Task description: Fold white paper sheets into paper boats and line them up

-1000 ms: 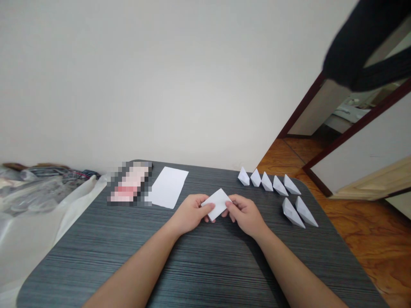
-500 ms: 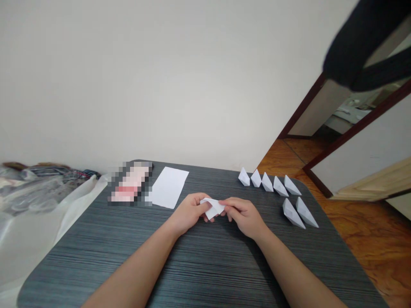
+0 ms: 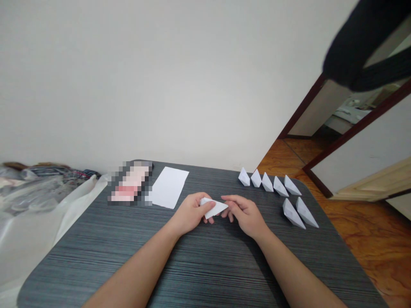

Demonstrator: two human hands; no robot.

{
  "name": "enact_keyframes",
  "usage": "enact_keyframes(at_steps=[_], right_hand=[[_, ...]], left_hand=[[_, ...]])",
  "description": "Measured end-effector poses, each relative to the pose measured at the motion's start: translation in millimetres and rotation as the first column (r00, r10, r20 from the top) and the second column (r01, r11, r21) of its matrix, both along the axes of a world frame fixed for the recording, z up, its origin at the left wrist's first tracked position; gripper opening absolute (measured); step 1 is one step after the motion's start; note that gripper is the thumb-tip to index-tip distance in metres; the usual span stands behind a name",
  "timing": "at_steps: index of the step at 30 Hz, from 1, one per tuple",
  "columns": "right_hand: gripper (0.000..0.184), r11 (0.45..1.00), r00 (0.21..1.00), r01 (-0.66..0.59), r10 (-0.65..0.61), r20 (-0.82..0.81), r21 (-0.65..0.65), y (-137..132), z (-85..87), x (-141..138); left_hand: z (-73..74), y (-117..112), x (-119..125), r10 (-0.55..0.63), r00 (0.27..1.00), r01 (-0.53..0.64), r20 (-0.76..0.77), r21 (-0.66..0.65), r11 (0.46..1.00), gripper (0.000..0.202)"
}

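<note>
A small piece of folded white paper (image 3: 217, 208), its visible outline a pointed triangle, is held above the dark table. My left hand (image 3: 192, 212) grips its left side, thumb on top and fingers underneath. At the paper's right tip is my right hand (image 3: 246, 216), its thumb and curled fingers about the point and its index finger raised slightly over it. The exact contact of the right fingertips is partly hidden. To the left of my hands lies a flat white sheet of paper (image 3: 169, 187).
Several folded paper boats (image 3: 267, 183) stand in a row at the table's back right, with two more boats (image 3: 293, 214) nearer. A blurred-out flat object (image 3: 132, 182) lies at the back left. Plastic-covered things (image 3: 41, 192) sit beyond the table's left edge (image 3: 64, 233).
The flap that stood across the paper now lies flat, and its outline has become a longer triangle pointing right. My right index finger has lifted slightly off it.
</note>
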State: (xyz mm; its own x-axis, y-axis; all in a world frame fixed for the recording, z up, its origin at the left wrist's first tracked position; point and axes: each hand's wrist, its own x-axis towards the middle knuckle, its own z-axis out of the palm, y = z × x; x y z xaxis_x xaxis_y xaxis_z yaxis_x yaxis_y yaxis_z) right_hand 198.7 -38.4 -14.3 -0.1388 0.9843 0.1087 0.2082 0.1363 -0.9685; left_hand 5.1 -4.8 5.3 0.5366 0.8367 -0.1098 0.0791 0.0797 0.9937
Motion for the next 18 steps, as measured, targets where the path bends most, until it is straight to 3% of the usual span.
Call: enact_keyframes(at_steps=[7, 18], right_hand=[[0.034, 0.985, 0.999, -0.046, 0.043, -0.02, -0.164, 3.9, -1.2, 1.2], [0.033, 0.98, 0.999, -0.045, 0.038, -0.037, -0.195, 2.1, 1.5, -1.5]], left_hand=[[1.5, -0.2, 0.5, 0.011, 1.0, -0.01, -0.022, 0.015, 1.0, 0.025], [1.6, 0.0, 0.1, 0.036, 0.997, -0.034, -0.065, 0.033, 0.999, 0.028]])
